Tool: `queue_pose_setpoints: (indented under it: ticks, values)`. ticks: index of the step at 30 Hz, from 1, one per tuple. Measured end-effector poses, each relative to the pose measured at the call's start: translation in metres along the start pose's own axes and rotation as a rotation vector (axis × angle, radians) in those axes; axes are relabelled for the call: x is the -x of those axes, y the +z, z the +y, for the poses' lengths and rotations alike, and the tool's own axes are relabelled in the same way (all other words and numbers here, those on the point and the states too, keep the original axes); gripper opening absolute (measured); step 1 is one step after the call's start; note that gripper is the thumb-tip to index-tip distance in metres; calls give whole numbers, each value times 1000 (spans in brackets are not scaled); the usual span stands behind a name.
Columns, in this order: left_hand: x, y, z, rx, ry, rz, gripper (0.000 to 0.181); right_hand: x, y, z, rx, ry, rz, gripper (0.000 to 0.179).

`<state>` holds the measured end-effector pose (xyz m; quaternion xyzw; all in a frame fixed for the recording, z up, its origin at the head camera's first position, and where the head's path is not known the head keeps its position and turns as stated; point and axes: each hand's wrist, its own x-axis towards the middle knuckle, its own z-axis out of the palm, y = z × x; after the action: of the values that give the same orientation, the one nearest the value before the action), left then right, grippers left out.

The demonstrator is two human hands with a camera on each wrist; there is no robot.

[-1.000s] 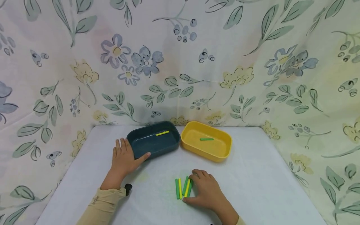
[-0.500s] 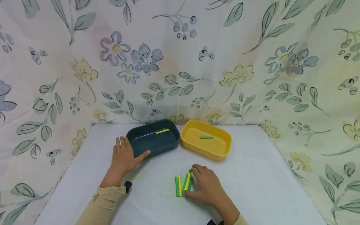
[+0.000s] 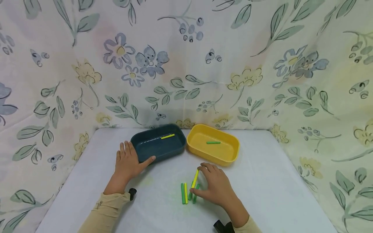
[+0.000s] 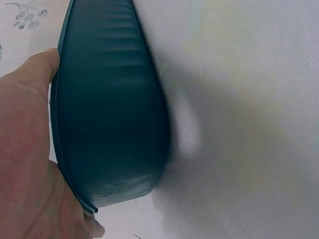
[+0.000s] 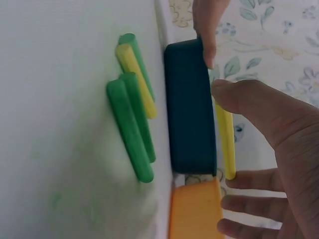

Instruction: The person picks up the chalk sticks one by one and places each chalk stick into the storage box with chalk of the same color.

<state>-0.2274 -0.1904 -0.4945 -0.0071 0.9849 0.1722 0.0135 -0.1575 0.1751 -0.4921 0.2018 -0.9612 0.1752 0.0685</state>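
My right hand (image 3: 217, 186) pinches a yellow stick (image 3: 195, 178) end to end between thumb and index finger. In the right wrist view this yellow stick (image 5: 226, 142) is raised above the table, the other fingers spread behind it. Just below lie several loose sticks: a green stick (image 3: 183, 193) beside a second yellow stick (image 3: 186, 193), plus two more green ones, one partly covered by the held stick. My left hand (image 3: 128, 163) lies along the near left corner of a dark teal tray (image 3: 148, 148), fingers extended and thumb on its rim, as the left wrist view confirms.
A yellow tray (image 3: 201, 142) stands right against the teal one, with a green stick (image 3: 213, 142) inside. Another yellow stick (image 3: 167, 136) lies in the teal tray. Floral cloth (image 3: 186, 71) hangs behind the white-covered table (image 3: 276, 181).
My right hand has lifted the yellow stick off the group and moved slightly away from me, uncovering more of the rightmost green stick. The left hand stays on the teal tray.
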Motion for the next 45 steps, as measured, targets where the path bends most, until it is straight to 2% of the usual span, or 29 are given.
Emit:
queue_pose_setpoints:
  ticks: [7, 15, 19, 25, 33, 38, 45]
  values:
    - [0, 4, -1, 7, 8, 15, 139, -14, -3, -8, -29, -9, 21, 77]
    - [-1, 5, -4, 1, 14, 28, 139, -37, 3, -19, -4, -28, 17, 82]
    - [-2, 5, -4, 9, 26, 43, 138, -51, 5, -21, -4, -28, 55, 84]
    - [4, 6, -3, -8, 27, 55, 137, -69, 11, -21, -8, 49, 147, 81]
    - [1, 9, -3, -26, 45, 90, 136, -94, 17, -23, -7, 113, 212, 81]
    - [0, 10, -4, -40, 36, 92, 137, -111, 23, -31, 15, 134, 215, 84]
    - [1, 7, -3, -39, 34, 81, 137, -130, 27, -39, -12, 199, 203, 86]
